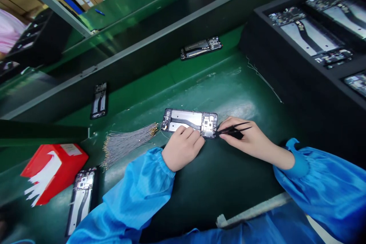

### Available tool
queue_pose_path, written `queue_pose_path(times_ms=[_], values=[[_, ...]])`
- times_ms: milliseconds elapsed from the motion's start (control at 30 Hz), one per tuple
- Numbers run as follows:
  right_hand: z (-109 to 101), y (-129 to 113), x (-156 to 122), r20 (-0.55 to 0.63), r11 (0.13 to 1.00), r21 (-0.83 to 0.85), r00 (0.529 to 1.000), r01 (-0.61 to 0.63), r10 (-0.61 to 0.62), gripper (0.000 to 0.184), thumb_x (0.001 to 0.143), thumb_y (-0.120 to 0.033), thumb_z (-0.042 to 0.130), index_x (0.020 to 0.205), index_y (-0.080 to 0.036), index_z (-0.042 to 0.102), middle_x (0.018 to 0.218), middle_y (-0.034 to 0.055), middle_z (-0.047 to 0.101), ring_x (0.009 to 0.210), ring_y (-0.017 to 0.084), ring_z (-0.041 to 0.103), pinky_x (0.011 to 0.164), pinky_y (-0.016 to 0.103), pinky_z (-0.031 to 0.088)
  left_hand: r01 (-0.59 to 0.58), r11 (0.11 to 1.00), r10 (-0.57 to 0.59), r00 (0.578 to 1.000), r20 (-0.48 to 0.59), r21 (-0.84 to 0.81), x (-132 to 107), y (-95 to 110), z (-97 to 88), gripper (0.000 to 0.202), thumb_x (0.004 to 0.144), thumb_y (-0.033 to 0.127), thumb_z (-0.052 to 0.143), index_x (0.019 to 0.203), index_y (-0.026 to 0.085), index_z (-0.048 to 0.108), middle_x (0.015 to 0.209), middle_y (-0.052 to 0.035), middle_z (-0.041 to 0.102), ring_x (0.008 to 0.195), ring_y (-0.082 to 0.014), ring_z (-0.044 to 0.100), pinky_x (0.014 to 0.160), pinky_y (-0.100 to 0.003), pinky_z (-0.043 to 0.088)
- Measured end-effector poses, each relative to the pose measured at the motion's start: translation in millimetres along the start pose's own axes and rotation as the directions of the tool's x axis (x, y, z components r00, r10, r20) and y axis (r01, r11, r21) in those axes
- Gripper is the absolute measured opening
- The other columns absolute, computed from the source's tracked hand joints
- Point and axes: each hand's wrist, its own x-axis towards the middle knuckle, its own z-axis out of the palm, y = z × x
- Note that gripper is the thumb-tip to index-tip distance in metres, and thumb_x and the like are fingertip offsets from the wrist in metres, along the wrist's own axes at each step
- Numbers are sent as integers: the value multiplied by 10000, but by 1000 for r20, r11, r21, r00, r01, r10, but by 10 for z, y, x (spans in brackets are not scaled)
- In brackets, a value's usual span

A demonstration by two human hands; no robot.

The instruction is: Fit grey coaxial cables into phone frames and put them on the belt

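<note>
An opened phone (185, 116) lies on the green mat in front of me, its silver battery bay and circuit board facing up. My left hand (183, 146) rests along its lower edge, fingers curled and closed on that edge. In my right hand (246, 137) is a pair of black tweezers (236, 126), pinched between thumb and fingers, the tips at the right end of the board. What lies between the tips is too small to make out. Left of the phone a bundle of thin cables (130, 140) with gold-coloured ends is spread out, close to its left end.
Other opened phones lie at the left (99, 100), at the back (201, 48) and by my left sleeve (82, 198). A red box (64, 166) holds white strips. A black foam tray (288, 68) with phones stands at right. Loose cables (265, 80) lie beside it.
</note>
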Motion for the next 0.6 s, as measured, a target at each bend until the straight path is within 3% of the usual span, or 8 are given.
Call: queue_pose_path(times_ms=[167, 267, 467, 600], values=[[-2, 13, -5, 0, 1000, 0, 1000, 4, -4, 40, 775, -188, 557, 813, -199, 554, 795, 32, 602, 746, 152, 574, 663, 294, 471, 51, 997, -56, 993, 101, 55, 14, 80, -131, 148, 833, 97, 420, 716, 156, 488, 683, -31, 487, 647, -179, 453, 594, -326, 300], [1, 24, 0, -8, 1000, 10, 1000, 6, -6, 41, 769, -179, 562, 802, -196, 543, 797, 31, 601, 742, 148, 574, 651, 285, 466, 72, 996, -76, 992, 96, 48, 38, 84, -144, 155, 820, 97, 426, 689, 158, 483, 667, -32, 487, 637, -183, 453, 585, -333, 295], [-1, 20, 3, -23, 999, 45, 999, -27, 28, 35, 762, -186, 576, 778, -194, 545, 797, 31, 610, 745, 154, 578, 671, 299, 465, 155, 975, -153, 988, 26, -159, 93, 42, 12, 115, 808, 174, 429, 730, 161, 513, 696, -35, 484, 680, -178, 435, 609, -322, 308], [-18, -12, 8, -23, 998, 58, 999, -31, 32, 63, 776, -193, 568, 837, -191, 582, 813, 38, 610, 761, 155, 575, 690, 307, 466, 178, 968, -179, 984, 9, -176, 107, 72, 112, 137, 828, 177, 419, 752, 168, 532, 707, -35, 490, 694, -178, 424, 617, -317, 299]])
